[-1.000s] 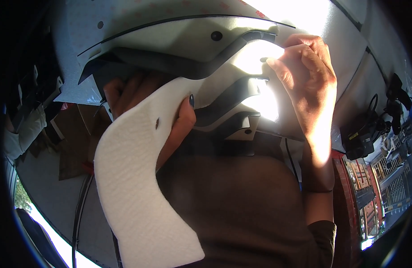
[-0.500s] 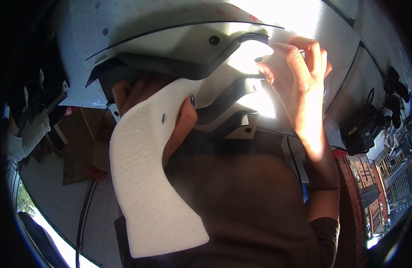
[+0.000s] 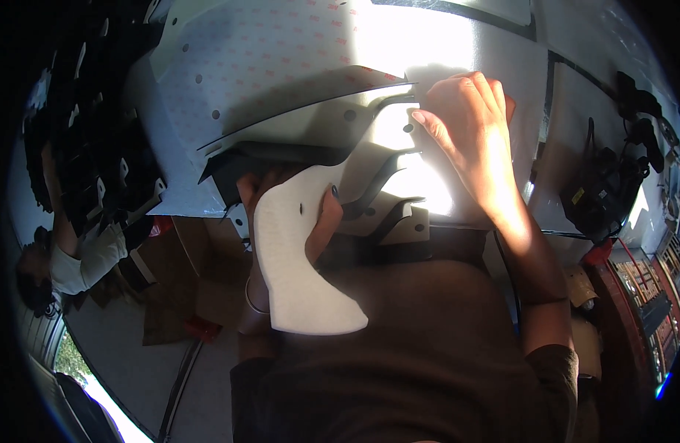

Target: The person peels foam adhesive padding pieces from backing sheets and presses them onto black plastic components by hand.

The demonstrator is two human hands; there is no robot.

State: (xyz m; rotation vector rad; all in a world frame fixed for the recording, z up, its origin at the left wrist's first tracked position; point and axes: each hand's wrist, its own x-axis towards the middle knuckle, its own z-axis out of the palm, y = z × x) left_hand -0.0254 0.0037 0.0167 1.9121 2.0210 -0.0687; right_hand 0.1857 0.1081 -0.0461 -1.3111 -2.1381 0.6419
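Observation:
A long, curved strip of white felt (image 3: 299, 273) with small holes hangs down in front of my body. Its upper part runs right, along a dark, wavy-edged plastic trim piece (image 3: 281, 153). My left hand (image 3: 326, 221) is wrapped round the strip's middle, the thumb on the near face and the other fingers behind, partly in shadow. At the strip's right end my right hand (image 3: 473, 122) is closed, its thumb tip against the end and the fingers curled; strong sunlight washes out detail there. More dark-edged pale pieces (image 3: 400, 221) lie just below.
A pale work table (image 3: 281, 52) carries sheets with red print. Black tools with cables (image 3: 598, 192) lie at the right. Dark parts (image 3: 133, 162) stand in rows at the left, where another person in a white sleeve (image 3: 89, 266) is. Cardboard boxes (image 3: 199, 251) sit below the table edge.
The view has shifted, so the table and the other person show more. The felt's hanging end has swung up and looks smaller. My right thumb is straighter, still at the strip's right end.

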